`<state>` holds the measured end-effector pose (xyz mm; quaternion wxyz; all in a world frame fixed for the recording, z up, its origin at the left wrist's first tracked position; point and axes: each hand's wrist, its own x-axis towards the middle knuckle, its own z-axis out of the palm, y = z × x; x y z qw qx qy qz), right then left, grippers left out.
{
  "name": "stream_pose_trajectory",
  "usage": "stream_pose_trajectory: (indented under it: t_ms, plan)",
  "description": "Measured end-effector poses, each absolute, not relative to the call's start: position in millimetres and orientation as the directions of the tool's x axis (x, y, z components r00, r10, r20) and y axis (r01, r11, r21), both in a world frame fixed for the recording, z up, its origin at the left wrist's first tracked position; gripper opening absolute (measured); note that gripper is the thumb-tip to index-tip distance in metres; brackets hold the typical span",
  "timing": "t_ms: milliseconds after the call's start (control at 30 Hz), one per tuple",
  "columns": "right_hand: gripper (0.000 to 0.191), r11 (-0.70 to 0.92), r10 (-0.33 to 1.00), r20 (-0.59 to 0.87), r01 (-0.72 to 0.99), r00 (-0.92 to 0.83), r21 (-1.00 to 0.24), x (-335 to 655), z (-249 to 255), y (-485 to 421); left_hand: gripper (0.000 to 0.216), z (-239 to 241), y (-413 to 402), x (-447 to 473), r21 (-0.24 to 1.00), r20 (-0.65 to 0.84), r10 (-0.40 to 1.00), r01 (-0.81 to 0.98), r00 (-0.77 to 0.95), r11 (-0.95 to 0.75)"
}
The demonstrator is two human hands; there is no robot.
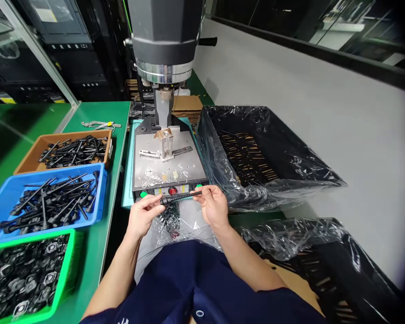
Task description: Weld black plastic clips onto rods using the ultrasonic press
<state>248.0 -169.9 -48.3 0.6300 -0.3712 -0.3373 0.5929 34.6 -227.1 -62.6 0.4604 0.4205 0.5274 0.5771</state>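
A thin black ribbed rod [181, 197] lies level between both my hands, just in front of the press machine's button panel. My left hand [142, 217] pinches its thicker left end. My right hand [213, 208] pinches its right tip. Under my hands, on my lap, lies a crumpled clear plastic bag [170, 222]. Behind the rod is the machine's metal plate [168, 164] with a small brass-coloured fixture [164, 137] under the press head [164, 40].
On the green bench at left stand a cardboard box [30, 157] and a blue tray [6, 198] of black rods, and a green tray [65, 270] of black square parts. A plastic-lined black crate [256, 153] sits to the right, another [324, 261] lower right.
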Motion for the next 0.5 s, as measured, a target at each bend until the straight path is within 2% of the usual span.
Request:
stream_pose_trajectory:
  t_ms: [333,500]
  plan:
    - [0.029,0.129,0.991,0.100,-0.427,0.090,-0.895,261.1,-52.7,-174.8,0.037,-56.0,-222.8,37.3,0.999,0.035,0.987,0.007,-0.159,-0.034]
    - [0.033,0.068,0.995,0.023,-0.466,0.101,-0.882,257.3,-53.6,-172.2,0.036,-51.6,-217.7,40.0,0.998,0.051,0.990,0.035,-0.134,-0.047]
